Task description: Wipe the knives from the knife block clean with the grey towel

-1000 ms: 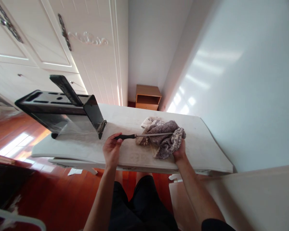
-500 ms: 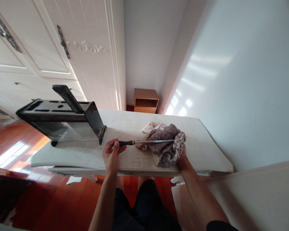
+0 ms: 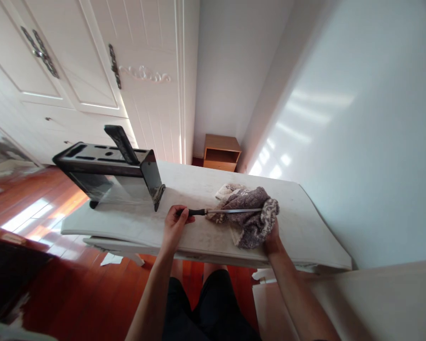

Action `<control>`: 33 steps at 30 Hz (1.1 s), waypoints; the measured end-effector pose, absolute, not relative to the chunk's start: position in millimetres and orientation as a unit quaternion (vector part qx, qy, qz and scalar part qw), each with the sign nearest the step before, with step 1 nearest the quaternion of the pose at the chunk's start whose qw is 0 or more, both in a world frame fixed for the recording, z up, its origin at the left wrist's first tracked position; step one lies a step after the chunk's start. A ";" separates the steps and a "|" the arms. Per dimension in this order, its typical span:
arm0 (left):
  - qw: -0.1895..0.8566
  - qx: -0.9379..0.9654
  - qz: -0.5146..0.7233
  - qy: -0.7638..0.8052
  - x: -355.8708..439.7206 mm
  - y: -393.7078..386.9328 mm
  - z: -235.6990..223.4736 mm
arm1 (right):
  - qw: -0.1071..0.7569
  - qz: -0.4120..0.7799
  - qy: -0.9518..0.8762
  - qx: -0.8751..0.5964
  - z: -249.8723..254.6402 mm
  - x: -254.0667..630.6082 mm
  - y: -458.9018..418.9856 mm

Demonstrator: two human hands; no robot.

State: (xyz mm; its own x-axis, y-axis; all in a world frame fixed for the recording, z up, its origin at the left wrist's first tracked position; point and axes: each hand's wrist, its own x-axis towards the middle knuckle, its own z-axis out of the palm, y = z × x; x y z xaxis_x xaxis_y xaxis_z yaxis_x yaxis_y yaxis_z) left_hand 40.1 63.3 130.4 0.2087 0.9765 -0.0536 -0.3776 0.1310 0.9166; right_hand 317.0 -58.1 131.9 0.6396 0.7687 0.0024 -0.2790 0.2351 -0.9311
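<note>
My left hand (image 3: 174,226) is closed around the black handle of a thin steel rod (image 3: 234,210), a sharpening steel that lies level over the white table (image 3: 305,222). Its metal shaft rests across a crumpled grey and cream cloth (image 3: 250,215). My right hand (image 3: 272,237) grips the cloth from beneath at its right end, near the rod's tip; its fingers are mostly hidden in the fabric. A black knife block (image 3: 110,168) stands on the table to the left, with one black handle (image 3: 121,144) sticking out of a slot.
White wardrobe doors (image 3: 92,71) with dark metal handles rise behind the table. A small wooden cabinet (image 3: 222,152) sits on the floor at the far end. A white wall (image 3: 358,142) runs along the right. The floor below is red-brown wood, with a scrap of paper (image 3: 110,259) on it.
Both hands keep the same hold on the rod and the cloth. The view has swung slightly, so the knife block and table sit further right in the picture.
</note>
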 end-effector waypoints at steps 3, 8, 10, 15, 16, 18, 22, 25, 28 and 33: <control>0.660 0.432 0.494 0.366 38.3 62.4 131.6 | 0.746 0.378 -0.233 -0.497 128.7 321.6 -56.2; 0.691 0.447 0.432 0.368 30.8 53.2 143.0 | 0.741 0.394 -0.225 -0.495 125.7 332.5 -46.4; 0.703 0.455 0.407 0.364 28.0 47.2 147.0 | 0.739 0.381 -0.219 -0.511 123.2 335.2 -46.4; 0.725 0.373 0.463 0.347 22.0 36.7 149.9 | 0.705 0.264 -0.255 -0.607 103.8 342.7 -60.5; 0.727 0.349 0.479 0.348 19.7 36.2 150.5 | 0.687 0.225 -0.289 -0.628 98.8 345.1 -64.0; 0.724 0.318 0.501 0.353 12.4 36.2 154.0 | 0.653 0.141 -0.345 -0.660 91.1 349.8 -69.5; 0.698 0.324 0.534 0.350 -15.7 37.9 173.6 | 0.622 0.088 -0.412 -0.660 89.8 354.1 -73.8; 0.645 0.334 0.589 0.354 -49.3 39.5 200.3 | 0.586 0.038 -0.466 -0.662 92.0 355.8 -74.7; 0.571 0.347 0.648 0.366 -90.3 43.7 233.9 | 0.547 0.014 -0.488 -0.680 87.9 362.8 -75.7; 0.419 0.357 0.764 0.337 -155.0 66.4 296.6 | 0.471 -0.042 -0.539 -0.697 81.5 370.7 -72.8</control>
